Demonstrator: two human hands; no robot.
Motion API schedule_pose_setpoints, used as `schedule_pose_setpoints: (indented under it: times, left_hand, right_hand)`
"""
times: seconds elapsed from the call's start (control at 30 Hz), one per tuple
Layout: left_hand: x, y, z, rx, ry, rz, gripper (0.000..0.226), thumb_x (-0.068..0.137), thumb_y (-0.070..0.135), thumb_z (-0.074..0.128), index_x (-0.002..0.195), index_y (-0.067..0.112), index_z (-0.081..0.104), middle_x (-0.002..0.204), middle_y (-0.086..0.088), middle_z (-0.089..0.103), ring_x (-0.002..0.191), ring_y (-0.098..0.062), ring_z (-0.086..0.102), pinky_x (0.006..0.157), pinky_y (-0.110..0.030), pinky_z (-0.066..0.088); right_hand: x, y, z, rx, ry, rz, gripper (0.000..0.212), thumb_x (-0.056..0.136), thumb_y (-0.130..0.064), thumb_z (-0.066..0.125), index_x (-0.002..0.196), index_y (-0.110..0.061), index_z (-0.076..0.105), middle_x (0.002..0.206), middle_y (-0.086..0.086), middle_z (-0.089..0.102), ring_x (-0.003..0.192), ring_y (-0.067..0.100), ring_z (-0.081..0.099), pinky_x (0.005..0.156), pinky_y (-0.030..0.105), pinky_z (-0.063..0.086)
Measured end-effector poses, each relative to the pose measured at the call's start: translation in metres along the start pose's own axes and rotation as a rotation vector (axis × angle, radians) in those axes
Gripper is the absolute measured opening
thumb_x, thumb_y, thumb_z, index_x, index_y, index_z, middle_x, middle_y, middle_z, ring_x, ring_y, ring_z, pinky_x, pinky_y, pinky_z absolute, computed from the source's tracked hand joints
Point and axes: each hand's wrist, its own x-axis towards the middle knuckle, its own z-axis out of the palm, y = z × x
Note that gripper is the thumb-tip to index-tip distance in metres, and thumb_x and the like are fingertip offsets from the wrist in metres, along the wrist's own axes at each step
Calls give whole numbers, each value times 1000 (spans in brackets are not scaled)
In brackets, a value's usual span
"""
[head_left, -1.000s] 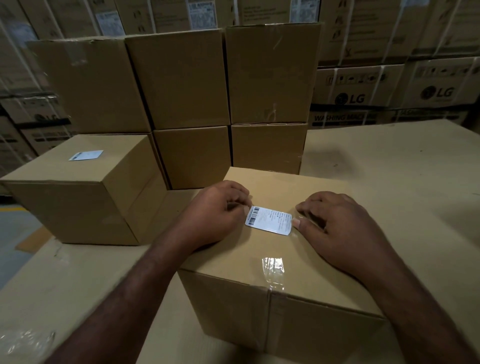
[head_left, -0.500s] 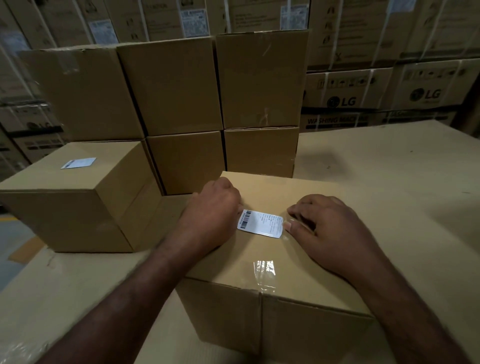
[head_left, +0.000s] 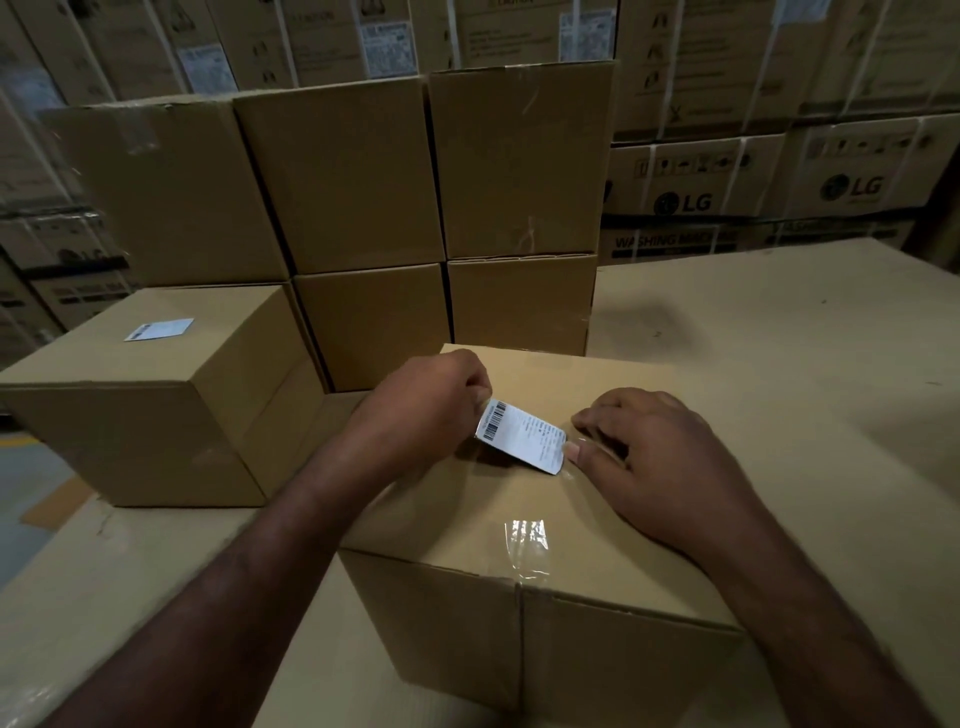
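Sticking the label (head_left: 522, 436) down, or lifting it off: which step is this?

— Hard to call for sure. The left hand (head_left: 431, 410) pinches the barcode end between thumb and fingertips and holds it raised off the box (head_left: 467, 519). So the label slants, with its right end low against the box top. My guess is that it is being laid on, one end first.

And the right hand (head_left: 654, 457)?

— Its fingers are curled and the thumb tip sits at the label's right edge. Whether it pinches that edge or only pins it flat, I cannot tell.

Where on the box is the label?

— Near the middle of the top, beyond the shiny tape (head_left: 527, 540) that runs over the front edge. The box stands on the cardboard-covered table (head_left: 779, 338).

So what does the next move need?

— If the label is going on, lower the raised end slowly and square to the box edges. Then smooth it from right to left so no crease or bubble gets trapped. The box to the left (head_left: 156, 415) wears a second label (head_left: 158, 329) flat on top, which suggests the finish wanted here.
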Motion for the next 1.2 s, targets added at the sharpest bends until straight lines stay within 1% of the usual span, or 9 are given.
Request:
schedule_pose_setpoints:
  times: [0.07,0.13,0.23,0.3,0.43,0.63,0.83,1.0,1.2]
  left_hand:
    - [1,-1,-1,-147,7,0,17,101,22,56,87,30,62,91,8,68,82,-10,62,66,-28,50]
    - [1,-3,0,-341,2,-8,16,99,20,60,85,26,65,83,5,70,73,-7,64,65,-27,52]
    - [1,-4,0,-631,-54,-45,8,96,19,66,93,13,69,80,-8,74,66,-9,65,63,-27,53]
    - [1,-3,0,-733,-86,-76,13,92,19,72,100,12,65,76,-7,73,62,-8,66,56,-22,50]
    - [2,-7,1,-777,-119,-105,41,84,15,79,116,22,54,80,-5,73,63,-7,68,55,-23,49]
    - [-1,-15,6,-944,-113,-64,53,65,25,82,114,14,64,71,-3,65,63,-10,65,60,-27,50]
    - [-4,-8,4,-996,-88,-73,49,66,20,82,111,12,64,66,0,66,60,-8,64,55,-23,49]
    - [-7,1,-5,-955,-109,-3,41,75,7,80,112,13,63,68,1,68,69,-13,68,62,-24,53]
    - [-14,2,-13,-880,-91,54,50,63,19,81,111,14,66,77,-3,73,84,-22,74,84,-40,61]
  right_hand:
    - [0,0,0,2,-4,3,53,86,-58,40,122,-30,68,117,-12,63,106,15,52,91,37,45]
    - [1,1,0,8,-8,6,54,86,-59,41,122,-30,68,117,-12,63,105,15,52,91,37,45]
    - [1,1,0,-12,-17,-1,52,86,-59,42,123,-33,67,117,-13,61,106,15,51,90,35,43]
    - [1,1,1,-39,-25,-9,46,91,-58,45,125,-35,65,120,-13,59,109,14,50,90,34,41]
    - [1,2,0,-39,-29,-9,40,94,-53,52,130,-36,61,124,-14,56,114,12,47,93,33,37]
    - [2,0,-1,-7,-96,22,62,80,-59,38,137,-39,52,133,-17,47,124,11,38,104,34,28]
    - [4,1,-4,37,-140,32,59,80,-58,42,135,-42,53,135,-19,44,125,9,33,104,35,24]
    - [5,-3,-7,39,-164,48,64,77,-60,39,139,-42,49,137,-17,43,126,10,33,108,39,27]
    - [5,1,-5,54,-127,31,53,84,-59,46,134,-43,52,132,-20,45,122,8,34,104,37,28]
